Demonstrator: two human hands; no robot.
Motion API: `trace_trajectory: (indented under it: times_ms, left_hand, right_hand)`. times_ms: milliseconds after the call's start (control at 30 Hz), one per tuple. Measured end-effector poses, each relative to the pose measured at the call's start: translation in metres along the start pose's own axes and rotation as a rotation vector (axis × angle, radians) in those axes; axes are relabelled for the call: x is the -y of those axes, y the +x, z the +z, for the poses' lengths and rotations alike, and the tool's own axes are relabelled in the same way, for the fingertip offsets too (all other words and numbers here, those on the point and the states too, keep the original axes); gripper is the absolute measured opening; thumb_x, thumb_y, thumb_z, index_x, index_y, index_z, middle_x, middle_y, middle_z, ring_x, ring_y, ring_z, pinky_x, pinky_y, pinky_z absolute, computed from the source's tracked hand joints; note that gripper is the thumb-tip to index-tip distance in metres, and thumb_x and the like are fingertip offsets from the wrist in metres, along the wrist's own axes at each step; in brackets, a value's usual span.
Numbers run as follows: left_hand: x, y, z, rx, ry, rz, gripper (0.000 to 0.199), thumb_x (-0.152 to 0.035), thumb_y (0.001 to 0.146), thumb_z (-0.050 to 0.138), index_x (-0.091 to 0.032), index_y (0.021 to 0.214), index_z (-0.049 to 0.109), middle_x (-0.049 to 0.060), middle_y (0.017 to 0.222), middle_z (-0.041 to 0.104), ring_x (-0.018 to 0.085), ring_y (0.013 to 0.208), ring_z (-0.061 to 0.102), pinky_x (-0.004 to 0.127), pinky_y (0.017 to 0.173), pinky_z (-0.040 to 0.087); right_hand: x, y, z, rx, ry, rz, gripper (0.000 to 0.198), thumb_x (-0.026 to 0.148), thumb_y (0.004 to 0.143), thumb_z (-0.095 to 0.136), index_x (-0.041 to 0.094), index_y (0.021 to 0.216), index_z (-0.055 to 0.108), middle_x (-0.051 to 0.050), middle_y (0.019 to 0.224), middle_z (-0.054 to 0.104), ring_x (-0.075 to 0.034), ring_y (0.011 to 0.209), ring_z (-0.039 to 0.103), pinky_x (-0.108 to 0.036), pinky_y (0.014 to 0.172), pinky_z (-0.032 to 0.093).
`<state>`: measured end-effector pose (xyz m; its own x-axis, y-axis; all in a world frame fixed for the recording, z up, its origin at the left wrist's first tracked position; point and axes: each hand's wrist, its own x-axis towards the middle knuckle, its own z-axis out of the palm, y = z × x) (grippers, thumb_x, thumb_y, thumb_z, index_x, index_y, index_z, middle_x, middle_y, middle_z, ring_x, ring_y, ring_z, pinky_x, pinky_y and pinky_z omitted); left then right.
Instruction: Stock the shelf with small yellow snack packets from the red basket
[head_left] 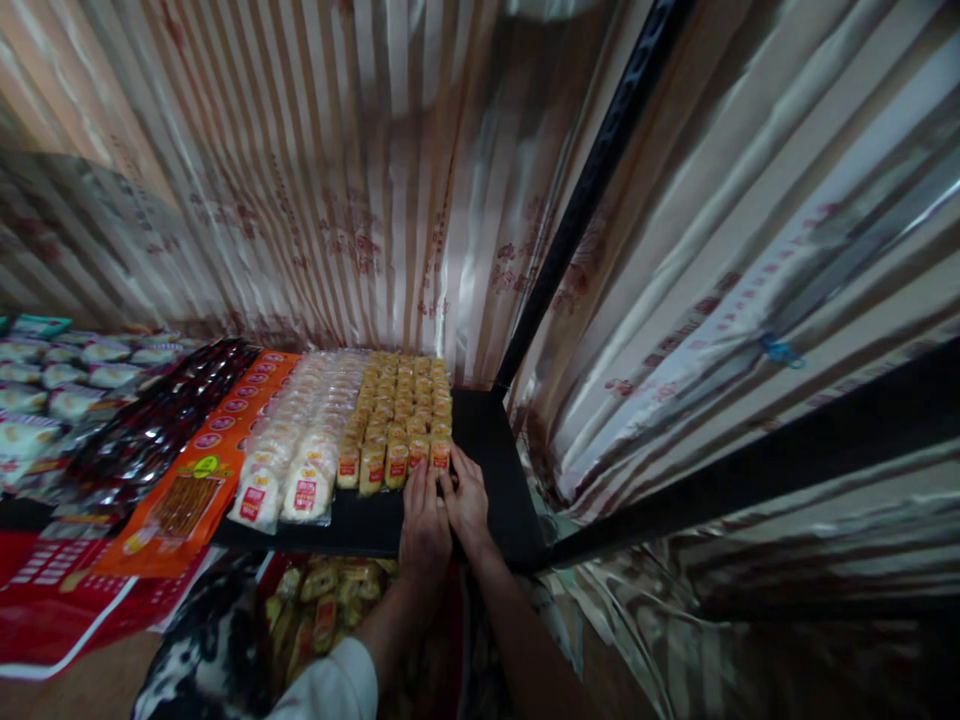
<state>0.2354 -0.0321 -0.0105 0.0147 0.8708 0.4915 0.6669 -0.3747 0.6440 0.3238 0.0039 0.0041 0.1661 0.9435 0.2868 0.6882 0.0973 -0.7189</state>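
Yellow snack packets (397, 460): arranged in rows on black shelf (484, 430), beside clear-wrapped white snacks (306, 485). Left hand (425, 522): fingers extended, pressed together at front row. Right hand (468, 503): fingers alongside right-end packet. Pinch, either hand: cannot tell.

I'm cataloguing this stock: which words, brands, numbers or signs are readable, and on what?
No text reads reliably.
Yellow packs: lettering too small, blurred.
White packs: lettering too blurred.
Orange packs: printed marks unreadable.
Pale packs at far left: print too small.
Striped sheeting: printed characters too blurred.
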Motion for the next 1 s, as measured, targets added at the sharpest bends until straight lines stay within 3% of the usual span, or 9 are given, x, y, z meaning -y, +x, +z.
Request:
trace_trajectory:
  times_ms: [133,300,667,800,1000]
  left_hand:
    - [-0.001,0.001,0.000,0.000,-0.029,-0.040,0.047,-0.015,0.089,0.025,-0.008,0.134,0.037,0.018,0.139,0.040,0.022,0.135,0.028,0.046,0.108,0.031]
    - [0.000,0.000,0.001,-0.022,-0.030,-0.035,0.046,-0.019,0.091,0.026,-0.008,0.134,0.037,0.017,0.139,0.041,0.022,0.134,0.029,0.047,0.108,0.031]
    - [-0.005,0.005,-0.009,0.016,0.021,0.062,0.044,-0.019,0.091,0.027,-0.008,0.129,0.044,0.016,0.133,0.049,0.021,0.129,0.038,0.045,0.103,0.037]
    - [-0.007,0.008,-0.012,0.071,0.047,0.140,0.042,-0.018,0.091,0.028,-0.007,0.127,0.047,0.015,0.132,0.050,0.020,0.127,0.041,0.041,0.103,0.039]
    - [-0.009,0.010,-0.009,0.069,0.105,0.126,0.042,-0.019,0.091,0.029,-0.008,0.126,0.049,0.015,0.132,0.051,0.021,0.125,0.044,0.042,0.101,0.042]
  right_hand:
    - [-0.001,0.002,0.002,-0.008,0.013,0.007,0.047,0.028,0.084,0.042,0.019,0.129,0.049,-0.006,0.127,0.055,-0.020,0.119,0.043,-0.035,0.100,0.039]
    - [-0.003,0.007,0.008,-0.051,0.089,0.084,0.053,0.020,0.078,0.046,0.025,0.131,0.046,-0.006,0.112,0.061,-0.019,0.102,0.055,-0.032,0.083,0.051]
    - [-0.015,0.009,0.014,-0.093,0.162,-0.015,0.047,0.023,0.076,0.046,0.023,0.123,0.055,-0.008,0.119,0.056,-0.022,0.109,0.048,-0.034,0.083,0.051]
    - [-0.013,0.008,0.011,-0.077,0.176,-0.006,0.052,0.018,0.074,0.044,0.026,0.124,0.054,-0.006,0.115,0.058,-0.020,0.105,0.050,-0.033,0.085,0.049]
    - [-0.015,0.011,0.008,-0.016,0.376,0.073,0.053,0.017,0.071,0.046,0.029,0.121,0.056,-0.003,0.114,0.060,-0.019,0.103,0.054,-0.032,0.086,0.049]
